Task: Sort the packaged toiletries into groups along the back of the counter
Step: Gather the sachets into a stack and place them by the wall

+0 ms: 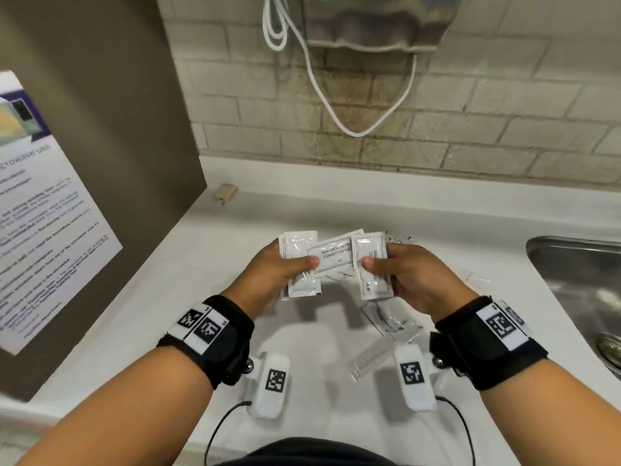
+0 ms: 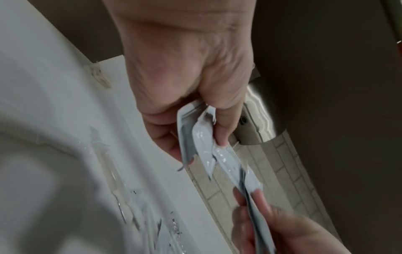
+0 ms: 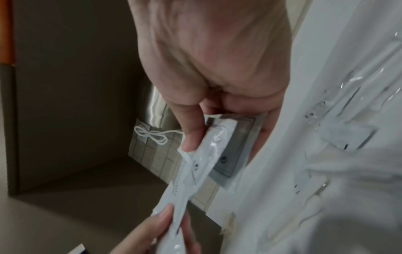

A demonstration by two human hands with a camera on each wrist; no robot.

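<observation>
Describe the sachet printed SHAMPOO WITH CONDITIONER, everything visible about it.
The shampoo sachet is a flat white rectangle with a thin dark border line framing its black capital lettering. It looks like glossy plastic film, sealed. It is held tilted above the counter, fanned between other white sachets. The left hand pinches its left end with the thumb on top; a sachet gripped by the right hand overlaps its right end.

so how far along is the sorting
Early. Nothing is grouped along the back of the counter. The left hand and right hand hold fanned sachets. Clear-wrapped items lie loose near the front.
</observation>
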